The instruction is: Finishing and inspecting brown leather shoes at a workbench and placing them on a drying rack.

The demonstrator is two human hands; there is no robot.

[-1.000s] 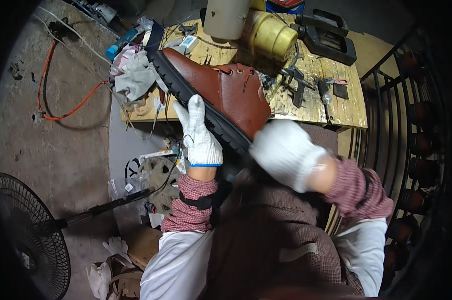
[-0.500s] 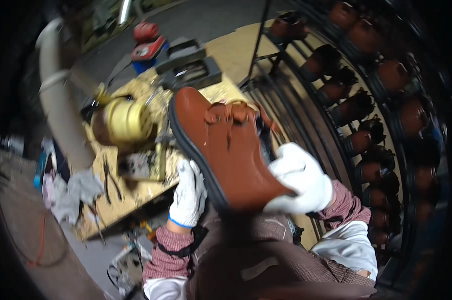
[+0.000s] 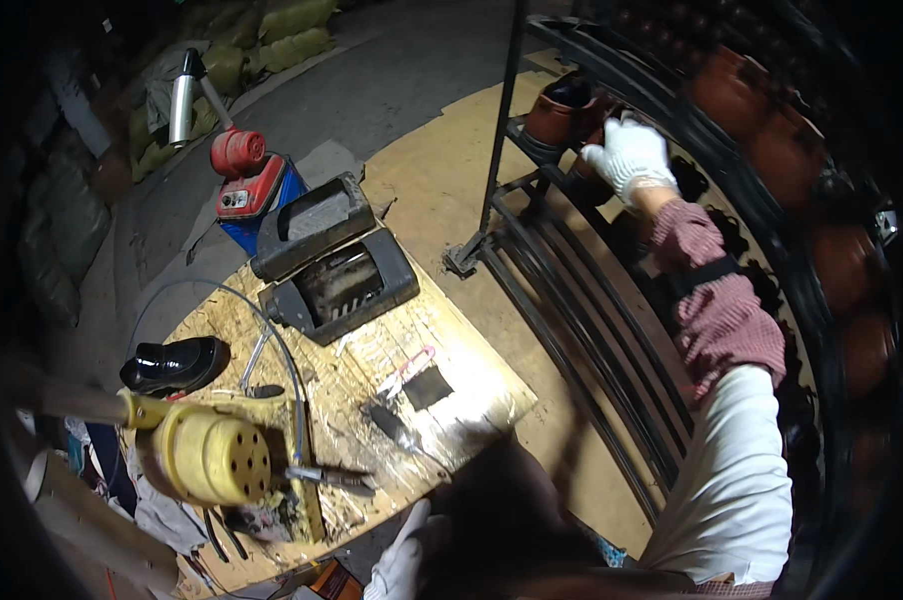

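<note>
My right hand (image 3: 637, 158), in a white knit glove, reaches out to a black metal shoe rack (image 3: 562, 250) on the right. Its fingers are closed on a brown leather boot (image 3: 589, 182), mostly hidden beneath the glove. Just left of it on the rack stands another brown boot (image 3: 555, 118) with a dark opening. Low in the picture, my gloved left hand (image 3: 400, 562) hangs by the near edge of the workbench (image 3: 472, 410). Its visible fingers are stretched out with nothing in them; the lower frame edge cuts it off.
Several more brown boots (image 3: 737, 90) fill the rack. The bench carries a yellow round machine head (image 3: 212, 455), a shiny black shoe (image 3: 177, 363), a dark open metal case (image 3: 347, 285) and a dark square pad (image 3: 429, 388). Behind stands a red-and-blue device (image 3: 252, 190).
The brown boot has left the space before my chest; my right hand has swung up and away to the rack. My left hand has dropped toward the lower edge. The view has shifted.
</note>
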